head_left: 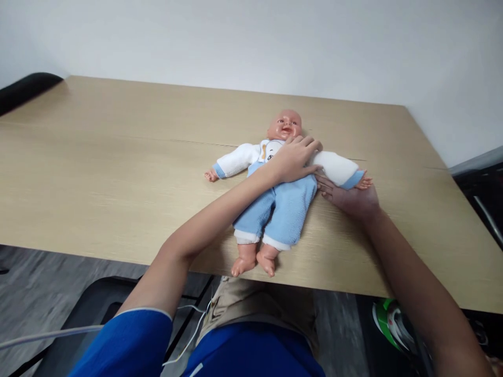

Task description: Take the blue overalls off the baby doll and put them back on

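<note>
A baby doll (259, 199) lies face up on the table, its head away from me and its bare feet near the front edge. It wears light blue overalls over a white top with blue cuffs, and its arms are spread. My left hand (296, 158) reaches across the doll's chest and grips it near the shoulder, fingers over the top and thumb by the armpit. Palm up, my right hand (349, 200) rests beneath the doll's sleeved arm, its fingers stretched out against the doll's side; the fingertips are partly hidden.
The wooden table (118, 178) reaches back to a white wall (236, 42). Black chairs stand at the far left (29, 89) and below the front edge (94, 303). A white cable (51, 334) crosses the lower left. A green and white object (393, 324) is under the table's right side.
</note>
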`<state>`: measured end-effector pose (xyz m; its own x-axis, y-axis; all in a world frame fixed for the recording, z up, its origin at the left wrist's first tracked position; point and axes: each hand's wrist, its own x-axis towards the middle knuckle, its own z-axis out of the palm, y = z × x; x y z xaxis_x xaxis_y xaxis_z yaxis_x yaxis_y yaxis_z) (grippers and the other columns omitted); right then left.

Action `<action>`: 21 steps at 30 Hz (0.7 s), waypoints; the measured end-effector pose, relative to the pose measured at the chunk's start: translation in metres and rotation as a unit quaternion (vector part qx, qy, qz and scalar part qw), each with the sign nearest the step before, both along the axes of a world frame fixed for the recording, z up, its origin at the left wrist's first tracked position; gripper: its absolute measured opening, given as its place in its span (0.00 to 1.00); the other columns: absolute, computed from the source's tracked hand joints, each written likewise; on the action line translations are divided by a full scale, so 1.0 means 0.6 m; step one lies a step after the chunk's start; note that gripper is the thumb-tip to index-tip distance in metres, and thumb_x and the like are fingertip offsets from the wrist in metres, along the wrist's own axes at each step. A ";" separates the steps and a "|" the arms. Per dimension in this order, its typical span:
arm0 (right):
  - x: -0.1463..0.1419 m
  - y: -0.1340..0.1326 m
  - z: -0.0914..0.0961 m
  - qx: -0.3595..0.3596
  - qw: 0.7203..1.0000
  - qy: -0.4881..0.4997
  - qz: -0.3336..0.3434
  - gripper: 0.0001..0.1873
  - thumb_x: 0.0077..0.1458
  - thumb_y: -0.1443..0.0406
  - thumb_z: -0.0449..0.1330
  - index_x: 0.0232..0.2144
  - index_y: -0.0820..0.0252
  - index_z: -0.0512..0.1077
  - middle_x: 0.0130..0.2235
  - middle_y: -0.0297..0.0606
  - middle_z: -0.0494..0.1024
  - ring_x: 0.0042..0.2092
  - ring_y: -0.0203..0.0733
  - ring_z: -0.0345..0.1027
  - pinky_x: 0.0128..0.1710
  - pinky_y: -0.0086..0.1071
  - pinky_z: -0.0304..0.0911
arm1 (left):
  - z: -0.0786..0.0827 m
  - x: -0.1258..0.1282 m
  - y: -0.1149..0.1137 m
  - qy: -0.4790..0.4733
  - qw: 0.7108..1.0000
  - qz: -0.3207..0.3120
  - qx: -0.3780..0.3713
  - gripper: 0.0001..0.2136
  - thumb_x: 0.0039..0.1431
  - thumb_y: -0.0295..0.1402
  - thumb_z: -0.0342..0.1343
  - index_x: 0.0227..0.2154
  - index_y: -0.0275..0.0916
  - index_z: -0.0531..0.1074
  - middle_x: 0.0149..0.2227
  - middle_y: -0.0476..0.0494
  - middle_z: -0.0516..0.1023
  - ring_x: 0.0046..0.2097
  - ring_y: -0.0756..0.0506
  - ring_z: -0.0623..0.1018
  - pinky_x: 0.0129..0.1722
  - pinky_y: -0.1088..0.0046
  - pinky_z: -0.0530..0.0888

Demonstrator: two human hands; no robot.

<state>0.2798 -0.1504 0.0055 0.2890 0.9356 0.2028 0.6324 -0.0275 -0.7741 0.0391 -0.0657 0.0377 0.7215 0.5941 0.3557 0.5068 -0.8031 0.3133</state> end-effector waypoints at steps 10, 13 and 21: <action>0.023 -0.022 -0.006 -0.159 0.863 0.457 0.143 0.24 0.64 0.46 0.60 0.50 0.47 0.89 0.69 0.55 0.90 0.69 0.66 0.83 0.72 0.66 0.74 | -0.038 -0.217 -0.052 -0.162 0.968 0.186 -0.042 0.19 0.85 0.51 0.45 0.52 0.45 0.75 0.58 0.30 0.86 0.62 0.31 0.81 0.72 0.45 0.75; 0.017 -0.016 -0.004 -0.152 0.870 0.450 0.133 0.18 0.60 0.48 0.62 0.40 0.48 0.86 0.64 0.57 0.91 0.65 0.66 0.85 0.68 0.67 0.76 | -0.054 -0.261 -0.062 -0.104 0.974 0.186 -0.075 0.19 0.83 0.50 0.42 0.50 0.46 0.73 0.56 0.31 0.87 0.61 0.31 0.79 0.73 0.42 0.73; 0.024 -0.012 -0.012 -0.136 0.888 0.418 0.139 0.16 0.59 0.47 0.64 0.34 0.47 0.84 0.54 0.56 0.93 0.62 0.67 0.84 0.64 0.65 0.78 | -0.066 -0.271 -0.066 -0.064 0.981 0.135 -0.126 0.23 0.75 0.52 0.49 0.59 0.44 0.73 0.60 0.31 0.88 0.64 0.29 0.78 0.80 0.38 0.66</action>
